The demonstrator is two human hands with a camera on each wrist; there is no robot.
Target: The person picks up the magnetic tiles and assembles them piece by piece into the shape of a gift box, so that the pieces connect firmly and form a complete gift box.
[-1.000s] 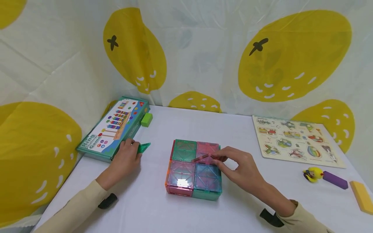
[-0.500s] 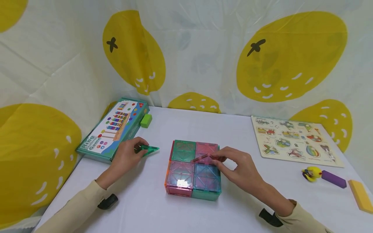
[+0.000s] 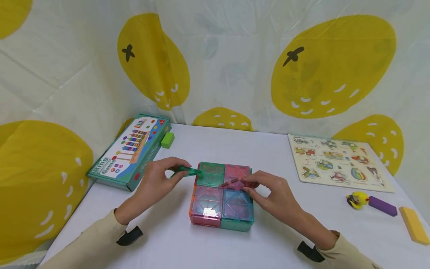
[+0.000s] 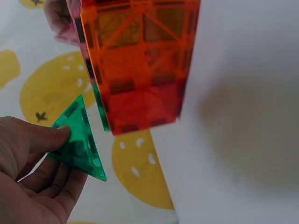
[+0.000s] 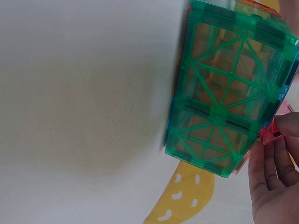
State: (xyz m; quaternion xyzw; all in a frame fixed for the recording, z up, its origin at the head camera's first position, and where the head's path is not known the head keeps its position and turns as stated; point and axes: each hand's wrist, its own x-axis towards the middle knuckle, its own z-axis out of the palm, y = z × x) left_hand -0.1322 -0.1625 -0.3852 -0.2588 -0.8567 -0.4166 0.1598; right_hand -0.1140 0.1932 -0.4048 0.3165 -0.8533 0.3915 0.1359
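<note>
- Left hand (image 3: 155, 183) pinches a green triangle tile (image 3: 186, 171) at the upper-left edge of the tile block (image 3: 221, 196).
- Right hand (image 3: 273, 194) pinches a pink tile (image 3: 232, 183) over the block's top.
- That block sits mid-tabletop (image 3: 215, 246).
- Ring game box (image 3: 131, 149) lies left; animal puzzle board (image 3: 337, 163) lies right.

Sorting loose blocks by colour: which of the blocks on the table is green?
The green block at the far left, beside the game box. The purple block and yellow block lie at the right edge near the duck.
</note>
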